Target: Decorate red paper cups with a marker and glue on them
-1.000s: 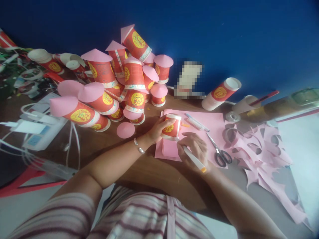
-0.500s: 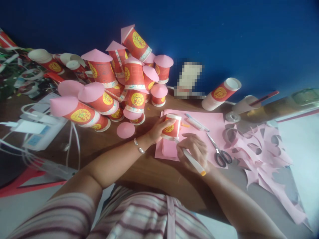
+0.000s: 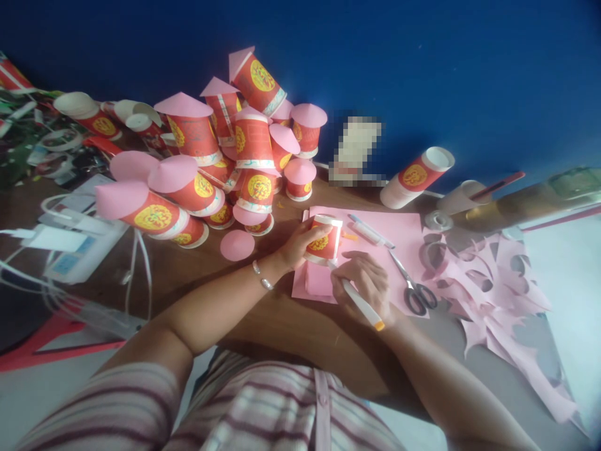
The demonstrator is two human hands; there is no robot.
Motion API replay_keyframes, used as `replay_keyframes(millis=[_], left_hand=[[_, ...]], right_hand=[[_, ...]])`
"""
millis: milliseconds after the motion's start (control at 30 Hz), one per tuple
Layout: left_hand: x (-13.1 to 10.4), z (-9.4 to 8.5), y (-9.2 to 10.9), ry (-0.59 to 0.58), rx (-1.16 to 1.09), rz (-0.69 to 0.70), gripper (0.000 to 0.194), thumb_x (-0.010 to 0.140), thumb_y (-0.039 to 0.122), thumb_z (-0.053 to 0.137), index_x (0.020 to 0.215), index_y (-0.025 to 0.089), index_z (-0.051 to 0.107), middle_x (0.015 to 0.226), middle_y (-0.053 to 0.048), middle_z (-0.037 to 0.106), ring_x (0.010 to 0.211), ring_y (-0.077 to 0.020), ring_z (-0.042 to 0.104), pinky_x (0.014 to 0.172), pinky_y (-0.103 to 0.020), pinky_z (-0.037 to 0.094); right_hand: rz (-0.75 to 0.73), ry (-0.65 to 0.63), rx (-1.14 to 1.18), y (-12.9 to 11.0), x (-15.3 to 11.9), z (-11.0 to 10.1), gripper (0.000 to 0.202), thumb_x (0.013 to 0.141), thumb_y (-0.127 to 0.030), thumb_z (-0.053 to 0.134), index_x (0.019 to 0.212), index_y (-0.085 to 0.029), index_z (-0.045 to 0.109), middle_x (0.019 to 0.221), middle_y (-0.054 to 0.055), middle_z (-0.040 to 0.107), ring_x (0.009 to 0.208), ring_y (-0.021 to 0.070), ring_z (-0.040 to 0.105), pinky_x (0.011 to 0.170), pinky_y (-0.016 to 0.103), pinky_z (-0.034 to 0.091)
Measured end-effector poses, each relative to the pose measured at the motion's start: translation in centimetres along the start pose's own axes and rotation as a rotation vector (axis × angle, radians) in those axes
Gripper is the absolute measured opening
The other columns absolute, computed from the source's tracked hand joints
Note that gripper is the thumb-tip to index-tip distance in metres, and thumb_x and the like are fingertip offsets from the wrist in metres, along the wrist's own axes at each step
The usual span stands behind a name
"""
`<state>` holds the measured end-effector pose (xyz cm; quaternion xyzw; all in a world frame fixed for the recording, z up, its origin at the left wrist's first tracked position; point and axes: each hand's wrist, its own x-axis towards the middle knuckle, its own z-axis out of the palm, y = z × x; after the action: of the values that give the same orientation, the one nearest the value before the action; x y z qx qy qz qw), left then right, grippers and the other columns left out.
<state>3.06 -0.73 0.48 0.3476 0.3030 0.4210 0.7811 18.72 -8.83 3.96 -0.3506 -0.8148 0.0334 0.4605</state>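
Note:
My left hand (image 3: 297, 246) is wrapped round a red paper cup (image 3: 323, 242) with a yellow print and a white band, held tilted over pink paper. In my right hand (image 3: 361, 282) is a white marker pen (image 3: 364, 305) with an orange end, its tip close to the cup's lower edge; whether it touches I cannot tell. Under both hands lie pink paper sheets (image 3: 399, 232), with a smaller pink stack (image 3: 319, 280) on top. A second marker (image 3: 370, 230) and black-handled scissors (image 3: 419, 298) rest on the paper to the right, near a small orange cap (image 3: 350, 237).
Several red cups with pink cone tops (image 3: 253, 139) are piled at the back left. A pink cone (image 3: 237, 245) lies by my left wrist. Stacked cups (image 3: 417, 178), a tape roll (image 3: 439, 220) and pink paper scraps (image 3: 493, 288) are at right. White cables (image 3: 136, 269) and a power strip (image 3: 84, 254) sit at left.
My right hand with the marker has shifted very slightly left. My left hand and the cup stay nearly where they were.

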Motion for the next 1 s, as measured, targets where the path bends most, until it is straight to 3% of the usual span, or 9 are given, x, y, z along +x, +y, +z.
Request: replay_keyframes(millis=[567,1000], left_hand=[[-0.41,0.38,0.57,0.011,0.086,-0.01,0.043,0.076,0.05,0.081,0.099,0.015,0.071,0.089,-0.006,0.071,0.085,-0.0204,0.068,0.075,-0.031,0.052],[-0.12,0.08,-0.01,0.001,0.037,0.008,0.036,0.077,0.045,0.082,0.092,0.015,0.069,0.083,-0.002,0.068,0.074,-0.015,0.064,0.071,-0.029,0.051]], right_hand=[[0.011,-0.013,0.021,0.07,-0.1,0.25,0.022,0.086,-0.005,0.061,0.095,-0.024,0.055,0.071,-0.004,0.067,0.057,0.0138,0.062,0.087,0.041,0.062],[0.005,0.033,-0.018,0.59,-0.44,0.23,0.022,0.087,-0.004,0.063,0.095,-0.023,0.056,0.073,-0.003,0.068,0.061,0.0138,0.063,0.086,0.04,0.062]])
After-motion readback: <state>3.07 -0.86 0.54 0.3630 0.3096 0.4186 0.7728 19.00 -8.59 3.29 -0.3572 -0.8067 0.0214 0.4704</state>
